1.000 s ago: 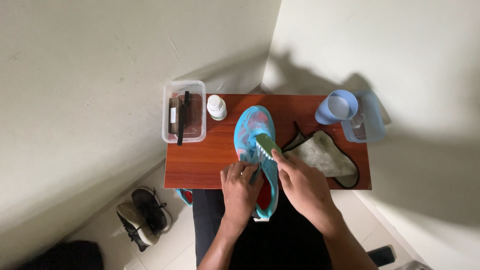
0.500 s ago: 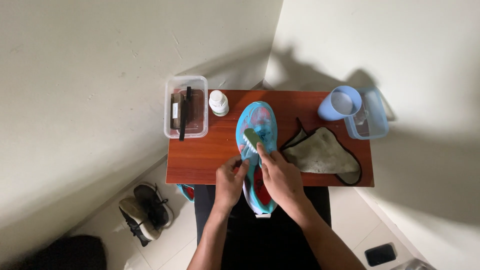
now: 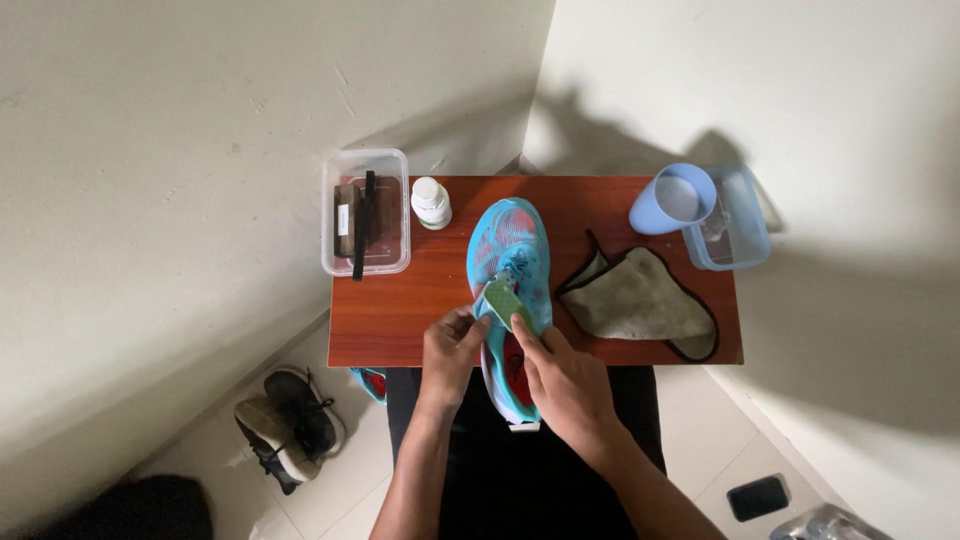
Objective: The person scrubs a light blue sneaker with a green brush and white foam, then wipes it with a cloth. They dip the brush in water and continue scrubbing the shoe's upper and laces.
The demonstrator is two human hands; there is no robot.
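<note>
Two bare hands work over one blue running shoe (image 3: 510, 290) laid sole-up along the middle of a small red-brown wooden table (image 3: 400, 310), its toe pointing away from the person and its heel end hanging over the near edge above the lap. Left hand (image 3: 450, 355): curled around the shoe's left side near the table's front edge, fingers closed on it. Right hand (image 3: 565, 380): closed around a small green brush (image 3: 505, 300), which is pressed against the sole about midway along the shoe. Sole: turquoise with red patches showing at the forefoot and near the heel. One clear plastic container (image 3: 366, 212), far left corner of the table, holding dark brushes. One small white bottle (image 3: 431, 203), just beside that container, upright. One grey-green cloth (image 3: 640, 300) with dark edging, spread flat to the right of the shoe, near but not touching it. One light blue cup (image 3: 672, 200), far right, touching a second clear tub (image 3: 735, 220) at the table's right corner. One pair of dark shoes (image 3: 290, 425) on the tiled floor to the left, below the table. One further blue shoe (image 3: 370, 382), partly hidden under the table's near edge.
</note>
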